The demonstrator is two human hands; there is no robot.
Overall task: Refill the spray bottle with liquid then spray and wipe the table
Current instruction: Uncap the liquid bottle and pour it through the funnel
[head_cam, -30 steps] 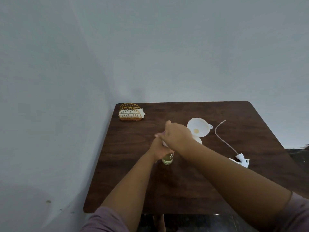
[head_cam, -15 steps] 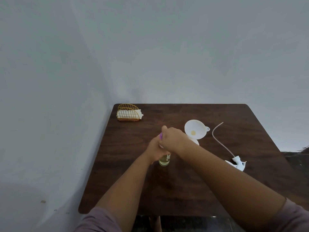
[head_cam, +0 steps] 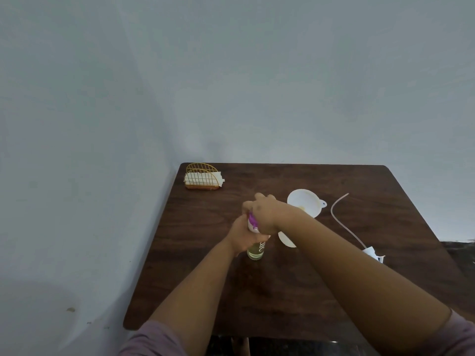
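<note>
A small clear bottle of yellow-green liquid (head_cam: pixel 255 253) stands upright near the middle of the dark wooden table (head_cam: pixel 205 278). My left hand (head_cam: pixel 241 236) grips its body. My right hand (head_cam: pixel 267 211) is closed over its top, where a purple-and-white part shows. Just right of it, a white funnel (head_cam: pixel 305 202) sits over a white spray bottle (head_cam: pixel 286 240), mostly hidden by my right forearm. The white spray head (head_cam: pixel 372 253) with its thin tube (head_cam: pixel 336 217) lies on the table to the right.
A gold wire holder with white napkins (head_cam: pixel 203 179) stands at the table's far left corner. Pale walls close off the left and back. The table's front edge is near my elbows.
Both hands stay on the liquid bottle at the same spot. More of the purple-and-white top shows between them now. The view has tilted slightly.
</note>
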